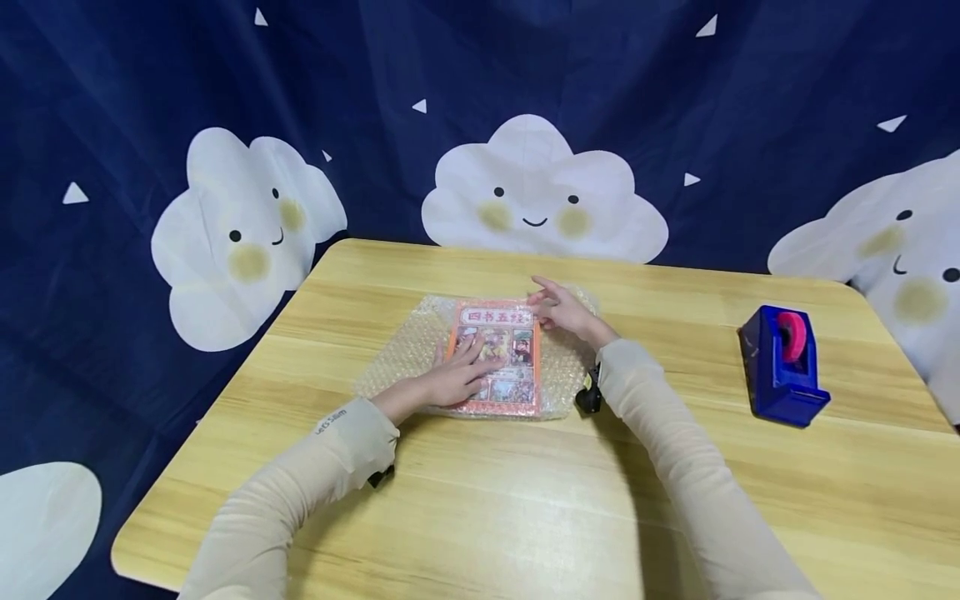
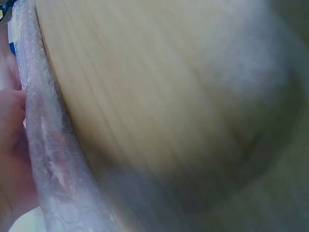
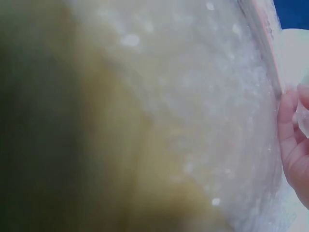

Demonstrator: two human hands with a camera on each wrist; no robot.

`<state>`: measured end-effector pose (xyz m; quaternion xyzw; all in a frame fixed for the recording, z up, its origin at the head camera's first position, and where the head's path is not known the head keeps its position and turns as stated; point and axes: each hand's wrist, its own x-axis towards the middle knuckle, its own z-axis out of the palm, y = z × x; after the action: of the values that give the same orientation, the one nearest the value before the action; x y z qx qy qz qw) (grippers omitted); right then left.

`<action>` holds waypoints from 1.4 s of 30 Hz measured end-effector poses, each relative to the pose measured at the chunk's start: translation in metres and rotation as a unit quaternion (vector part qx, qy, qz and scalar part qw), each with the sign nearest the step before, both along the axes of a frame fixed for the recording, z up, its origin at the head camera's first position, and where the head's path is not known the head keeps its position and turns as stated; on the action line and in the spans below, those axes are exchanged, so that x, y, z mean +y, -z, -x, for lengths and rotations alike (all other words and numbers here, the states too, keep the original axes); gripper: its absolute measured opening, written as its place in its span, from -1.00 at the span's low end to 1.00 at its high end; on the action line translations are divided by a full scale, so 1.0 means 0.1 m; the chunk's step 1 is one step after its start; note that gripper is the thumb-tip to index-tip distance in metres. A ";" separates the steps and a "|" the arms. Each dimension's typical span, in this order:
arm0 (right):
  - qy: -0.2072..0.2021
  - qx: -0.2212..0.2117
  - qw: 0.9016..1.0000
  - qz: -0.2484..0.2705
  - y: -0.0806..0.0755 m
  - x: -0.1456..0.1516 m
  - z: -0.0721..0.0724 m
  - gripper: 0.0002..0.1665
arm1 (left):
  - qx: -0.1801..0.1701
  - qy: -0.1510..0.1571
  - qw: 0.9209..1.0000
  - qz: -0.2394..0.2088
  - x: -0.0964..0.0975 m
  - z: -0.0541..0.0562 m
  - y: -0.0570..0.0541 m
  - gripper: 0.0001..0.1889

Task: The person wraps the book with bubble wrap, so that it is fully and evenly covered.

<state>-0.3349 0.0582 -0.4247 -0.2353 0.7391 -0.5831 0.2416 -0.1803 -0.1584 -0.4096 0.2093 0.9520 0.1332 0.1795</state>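
A book with a red-orange border, Chinese title and cartoon panels lies on a sheet of bubble wrap that spreads out to either side. A clear, bumpy sheen covers its cover. My left hand rests spread over the book's lower left part. In the left wrist view, the bubble wrap runs along the near edge beside that hand. At the book's top right corner is my right hand, index finger stretched out. The right wrist view shows its fingers curled about a clear bit of wrap.
To the right on the wooden table stands a blue tape dispenser holding a pink-red roll. A dark blue curtain printed with smiling clouds hangs behind the table's far edge.
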 end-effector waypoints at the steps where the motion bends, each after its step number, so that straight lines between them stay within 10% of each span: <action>1: 0.003 -0.001 1.000 0.001 -0.01 0.01 0.01 -0.18 | -0.001 0.000 1.000 0.001 0.00 0.00 0.00 -0.51; 11: 0.071 0.059 0.995 -0.037 -0.22 0.30 0.08 -0.27 | 0.000 0.003 1.000 0.006 0.00 0.04 -0.02 -0.50; 16: 0.121 0.160 0.970 -0.134 -0.27 0.49 0.06 -0.34 | -0.004 -0.003 1.000 0.012 -0.05 0.03 -0.04 -0.50; 20: 0.117 0.157 0.962 -0.192 -0.24 0.63 0.06 -0.33 | -0.006 -0.010 1.000 0.012 -0.07 0.02 -0.05 -0.51; 29: 0.115 -0.020 0.993 0.003 0.75 0.96 0.86 -0.16 | -0.012 -0.011 1.000 0.001 -0.06 0.02 -0.05 -0.50; 37: 0.122 -0.098 0.986 -0.061 -0.18 0.72 -0.14 -0.20 | -0.023 -0.007 1.000 -0.005 -0.02 0.01 -0.01 -0.50; 42: 0.147 -0.137 0.979 -0.031 -0.41 0.63 -0.43 -0.29 | -0.026 -0.005 1.000 -0.007 0.01 0.00 0.01 -0.50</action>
<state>-0.2914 0.1217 -0.3840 -0.0344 0.7431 -0.6160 0.2591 -0.1803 -0.1574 -0.4104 0.2026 0.9469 0.1466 0.2019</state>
